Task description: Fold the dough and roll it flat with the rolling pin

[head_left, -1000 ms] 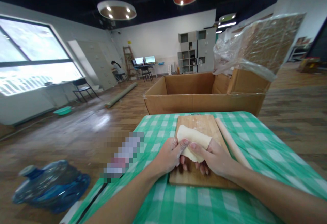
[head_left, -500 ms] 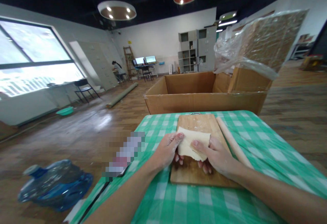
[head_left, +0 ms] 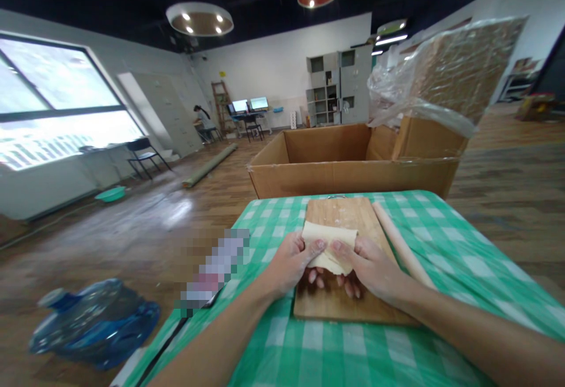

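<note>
A pale, flat sheet of dough is held between both hands above a wooden cutting board. My left hand grips its left side, thumb on top and fingers curled underneath. On the right side, my right hand pinches it the same way, so the two thumbs nearly meet at the middle. The sheet's lower edge is ragged. Flour marks the board's far end. A wooden rolling pin lies along the board's right side, touching neither hand.
A green checked cloth covers the table. A blurred-out phone-like object with a black cable lies on the left. Beyond the table stands a large cardboard box. A blue water jug lies on the floor at left.
My left thumb has moved inward over the dough, closer to the right thumb. The sheet has shifted slightly left and its upper edge lies more level.
</note>
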The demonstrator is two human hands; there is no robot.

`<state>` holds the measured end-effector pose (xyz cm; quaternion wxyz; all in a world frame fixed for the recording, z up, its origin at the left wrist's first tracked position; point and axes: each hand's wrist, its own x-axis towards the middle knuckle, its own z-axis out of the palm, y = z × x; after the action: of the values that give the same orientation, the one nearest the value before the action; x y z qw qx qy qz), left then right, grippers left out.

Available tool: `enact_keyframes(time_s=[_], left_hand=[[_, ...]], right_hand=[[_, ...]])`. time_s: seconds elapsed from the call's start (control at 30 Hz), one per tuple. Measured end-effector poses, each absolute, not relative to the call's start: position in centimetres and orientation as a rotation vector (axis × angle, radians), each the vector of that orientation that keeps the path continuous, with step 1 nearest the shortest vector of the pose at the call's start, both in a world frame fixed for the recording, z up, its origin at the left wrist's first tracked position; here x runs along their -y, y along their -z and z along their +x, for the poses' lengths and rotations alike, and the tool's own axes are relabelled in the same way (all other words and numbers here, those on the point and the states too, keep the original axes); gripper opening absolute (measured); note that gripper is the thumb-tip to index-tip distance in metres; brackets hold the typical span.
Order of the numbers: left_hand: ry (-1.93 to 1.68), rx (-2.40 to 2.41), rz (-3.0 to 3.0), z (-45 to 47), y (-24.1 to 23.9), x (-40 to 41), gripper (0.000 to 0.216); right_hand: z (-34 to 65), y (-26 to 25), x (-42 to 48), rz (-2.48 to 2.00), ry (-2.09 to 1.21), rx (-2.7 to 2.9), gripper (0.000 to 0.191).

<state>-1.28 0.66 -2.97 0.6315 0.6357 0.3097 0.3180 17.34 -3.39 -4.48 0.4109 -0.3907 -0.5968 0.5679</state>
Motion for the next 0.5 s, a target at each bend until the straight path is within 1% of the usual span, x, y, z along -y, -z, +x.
enact_keyframes(time_s=[0.1, 0.27, 0.4, 0.5], left_hand=[[-0.763, -0.741, 1.494, -1.34, 2.86, -0.54, 0.055], [-0.676, -0.696, 1.502, -1.29, 3.02, -0.51, 0.055], [-0.533, -0.693, 1.462, -1.55, 2.83, -0.76, 0.055], [-0.534, -0.656, 1.475, -1.8, 2.66, -0.97, 0.056]], right_hand=[[17.47, 4.61, 3.25, -0.955, -1.44, 1.56, 0.059], [17.9, 4.46, 3.5, -1.002, -1.365, 1.57, 0.048], [18.06, 4.49, 3.63, -1.048, -1.315, 1.564, 0.047], [17.98, 4.74, 3.44, -1.026, -1.321, 1.577, 0.049]])
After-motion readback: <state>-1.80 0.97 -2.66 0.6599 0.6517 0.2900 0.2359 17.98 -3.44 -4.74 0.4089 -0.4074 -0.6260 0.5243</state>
